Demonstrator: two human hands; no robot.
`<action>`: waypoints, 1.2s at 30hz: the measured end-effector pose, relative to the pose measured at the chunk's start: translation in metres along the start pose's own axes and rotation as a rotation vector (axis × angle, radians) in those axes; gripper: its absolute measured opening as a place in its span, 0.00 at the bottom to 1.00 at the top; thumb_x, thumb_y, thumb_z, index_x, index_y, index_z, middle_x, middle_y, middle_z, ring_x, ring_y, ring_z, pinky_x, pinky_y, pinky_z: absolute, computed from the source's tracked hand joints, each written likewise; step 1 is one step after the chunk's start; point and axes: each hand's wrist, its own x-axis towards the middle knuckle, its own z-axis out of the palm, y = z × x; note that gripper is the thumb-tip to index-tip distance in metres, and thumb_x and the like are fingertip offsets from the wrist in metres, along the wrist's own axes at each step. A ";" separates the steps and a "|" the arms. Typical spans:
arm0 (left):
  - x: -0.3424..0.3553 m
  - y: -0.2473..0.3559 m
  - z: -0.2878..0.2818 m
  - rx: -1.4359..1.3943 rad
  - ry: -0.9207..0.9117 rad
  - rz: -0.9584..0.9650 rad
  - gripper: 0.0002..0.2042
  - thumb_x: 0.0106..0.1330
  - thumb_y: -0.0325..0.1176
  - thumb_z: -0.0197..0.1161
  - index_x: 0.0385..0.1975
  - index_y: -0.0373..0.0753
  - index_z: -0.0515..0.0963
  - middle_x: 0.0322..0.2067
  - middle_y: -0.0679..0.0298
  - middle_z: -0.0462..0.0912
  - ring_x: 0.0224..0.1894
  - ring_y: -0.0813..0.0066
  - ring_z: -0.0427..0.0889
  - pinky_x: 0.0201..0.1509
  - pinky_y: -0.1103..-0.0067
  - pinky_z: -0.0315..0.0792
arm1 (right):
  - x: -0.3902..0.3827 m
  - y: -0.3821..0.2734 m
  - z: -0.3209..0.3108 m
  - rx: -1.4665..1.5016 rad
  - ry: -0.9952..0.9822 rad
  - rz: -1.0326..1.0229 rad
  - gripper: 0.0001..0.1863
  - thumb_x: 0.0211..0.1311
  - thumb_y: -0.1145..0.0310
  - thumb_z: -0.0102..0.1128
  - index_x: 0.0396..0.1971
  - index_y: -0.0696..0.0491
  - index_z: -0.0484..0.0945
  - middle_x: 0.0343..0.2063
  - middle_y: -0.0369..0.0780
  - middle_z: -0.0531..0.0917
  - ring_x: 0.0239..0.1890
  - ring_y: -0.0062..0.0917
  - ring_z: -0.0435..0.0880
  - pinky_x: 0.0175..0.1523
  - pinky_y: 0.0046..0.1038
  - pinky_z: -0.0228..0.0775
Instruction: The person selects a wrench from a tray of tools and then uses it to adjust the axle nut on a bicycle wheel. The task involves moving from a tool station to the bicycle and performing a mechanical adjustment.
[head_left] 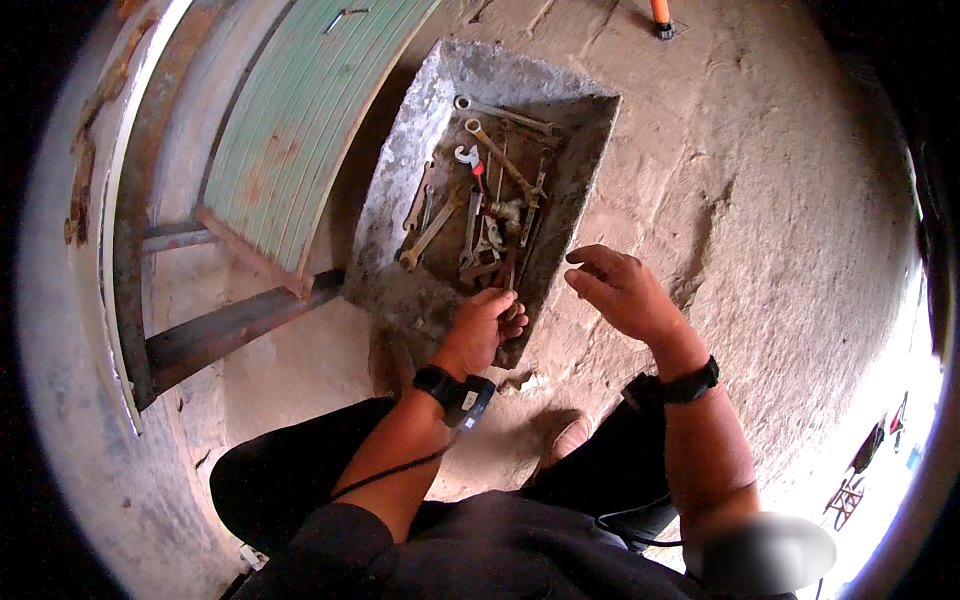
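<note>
A weathered rectangular tray point(409, 150) lies on the floor, holding several spanners point(428, 235) and a tool with a red handle point(478, 170). My left hand point(483, 325) is closed on a rusty metal tool point(510, 272) at the near right corner of the tray; the tool's exact kind is hard to make out. My right hand point(625, 295) hovers just right of the tray, fingers apart and slightly curved, with nothing in it.
A pale green ribbed metal panel point(275, 120) stands at the left beside a dark metal frame point(230, 330). An orange and black post point(662, 20) is at the top. Rough concrete floor point(760, 250) extends to the right. My shoe point(568, 440) is below the tray.
</note>
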 end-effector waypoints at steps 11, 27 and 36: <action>-0.034 0.019 0.052 0.185 -0.400 0.017 0.10 0.70 0.36 0.59 0.41 0.36 0.75 0.34 0.65 0.80 0.38 0.74 0.79 0.46 0.78 0.73 | 0.005 0.003 0.005 -0.020 0.033 0.065 0.20 0.65 0.57 0.59 0.46 0.60 0.79 0.37 0.52 0.84 0.43 0.40 0.85 0.46 0.35 0.76; 0.017 0.067 0.017 1.246 0.310 0.708 0.12 0.66 0.40 0.59 0.37 0.37 0.77 0.31 0.53 0.83 0.38 0.57 0.83 0.43 0.67 0.75 | -0.007 -0.003 -0.014 0.678 0.159 0.309 0.16 0.70 0.61 0.54 0.42 0.60 0.75 0.26 0.40 0.81 0.26 0.26 0.82 0.32 0.27 0.76; 0.041 0.080 -0.053 1.650 0.691 0.609 0.22 0.60 0.39 0.62 0.51 0.35 0.71 0.52 0.50 0.74 0.53 0.49 0.75 0.55 0.60 0.73 | -0.016 -0.008 -0.016 0.512 0.149 0.296 0.17 0.69 0.60 0.56 0.44 0.61 0.75 0.27 0.38 0.80 0.27 0.22 0.80 0.32 0.26 0.74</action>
